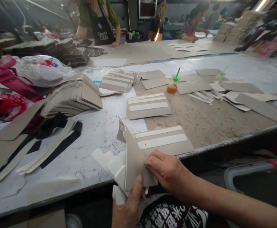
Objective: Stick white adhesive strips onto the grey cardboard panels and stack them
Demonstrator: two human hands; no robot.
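Note:
My left hand (132, 202) is closed on the lower edge of a beige sheet (136, 158), its thumb on top. Several white strips (112, 164) fan out to the left beneath the sheet, also in the left hand's grasp. The fingers of my right hand (168, 167) are pinched together at the sheet's right edge. The sheet's far left corner curls upward. Just beyond my right hand lies a beige panel with white strips (163, 141) across it. A stack of similar panels (149, 107) lies farther back.
A bottle of amber liquid with a green nozzle (173, 84) stands at centre right. Bent beige sheets (74, 95) are stacked at left, near black strips (64, 142) and plastic bags (43, 68). Loose pieces (243, 87) lie at right. A person in an apron (100, 25) stands across the table.

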